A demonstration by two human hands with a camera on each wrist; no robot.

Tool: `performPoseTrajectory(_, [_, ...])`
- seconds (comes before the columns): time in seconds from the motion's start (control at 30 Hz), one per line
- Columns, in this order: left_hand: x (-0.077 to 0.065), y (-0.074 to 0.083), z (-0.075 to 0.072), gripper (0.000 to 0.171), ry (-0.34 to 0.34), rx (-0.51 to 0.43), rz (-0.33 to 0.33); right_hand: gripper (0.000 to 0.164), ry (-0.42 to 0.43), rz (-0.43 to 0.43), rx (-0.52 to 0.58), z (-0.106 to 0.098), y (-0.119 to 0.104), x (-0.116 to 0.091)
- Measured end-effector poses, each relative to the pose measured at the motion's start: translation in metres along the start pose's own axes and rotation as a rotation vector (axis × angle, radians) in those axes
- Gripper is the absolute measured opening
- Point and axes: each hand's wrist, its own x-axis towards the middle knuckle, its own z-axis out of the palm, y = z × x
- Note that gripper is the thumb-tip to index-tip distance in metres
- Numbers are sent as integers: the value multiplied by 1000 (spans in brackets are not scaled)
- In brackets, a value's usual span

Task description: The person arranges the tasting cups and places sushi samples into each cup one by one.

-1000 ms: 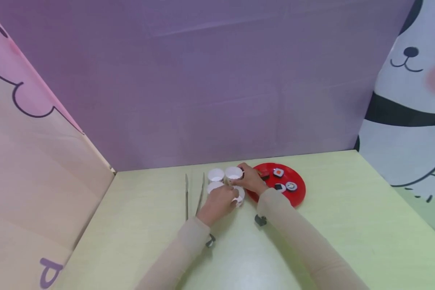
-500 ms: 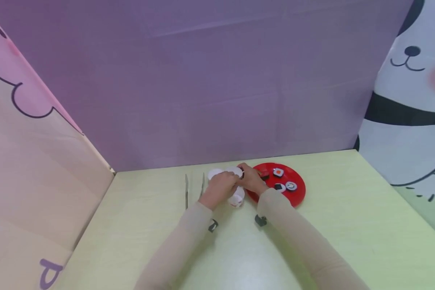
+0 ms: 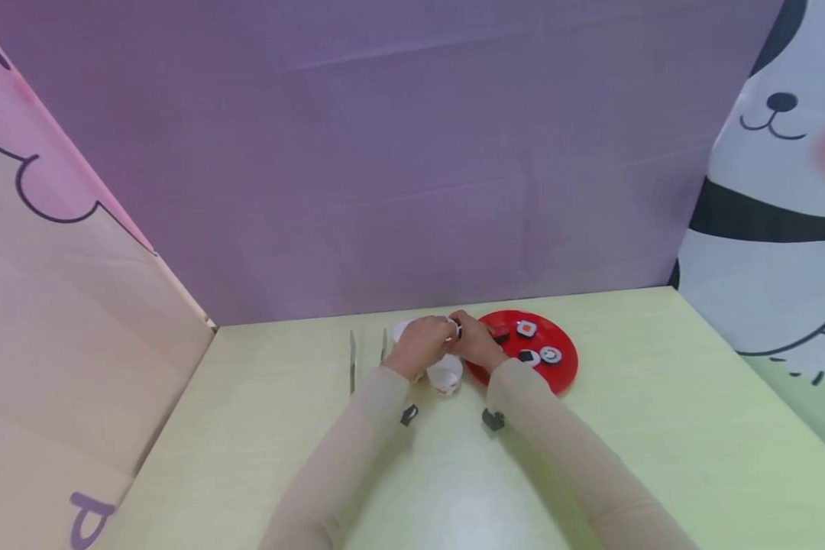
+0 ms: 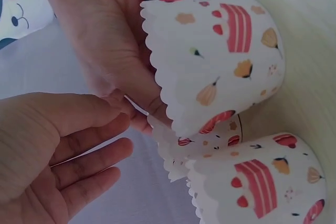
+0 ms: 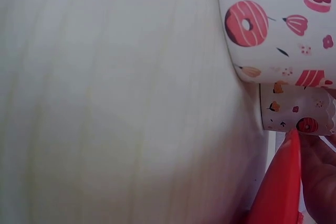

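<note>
White paper baking cups printed with cakes and doughnuts stand close together left of the red plate. My right hand (image 3: 477,342) holds the back right cup (image 5: 286,116) at its side. From the left, my left hand (image 3: 419,345) reaches over the group. In the left wrist view its thumb and forefinger pinch at that cup's rim, right by the right hand's fingertips, while the other fingers stay loose. The front right cup (image 3: 445,374) stands upright below both hands. Beside it, the front left cup (image 4: 257,182) is mostly hidden by my left hand in the head view.
A red plate (image 3: 565,376) carries several toy sushi pieces (image 3: 550,354) just right of the cups. Two slim silvery utensils (image 3: 352,363) lie side by side to the left. A purple backdrop (image 3: 412,168) rises behind the table's far edge.
My left hand has moved from the front right cup up to the back right one, meeting the right hand there. The right hand has stayed almost still.
</note>
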Motion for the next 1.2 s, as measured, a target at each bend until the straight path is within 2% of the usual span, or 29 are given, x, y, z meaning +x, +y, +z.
performPoseTrajectory(0.4, [13,-6,1,10,-107,49,-24,43,52,-85,16,1,3,-2])
performPoseTrajectory(0.67, [16,-6,7,9,-59,81,12,45,25,-27,-14,1,2,1])
performPoseTrajectory(0.93, [17,-3,8,9,-69,63,-40,48,24,-24,-21,1,2,0])
performPoseTrajectory(1.2, [18,-4,8,11,-62,38,-64,50,11,-21,-5,1,3,1])
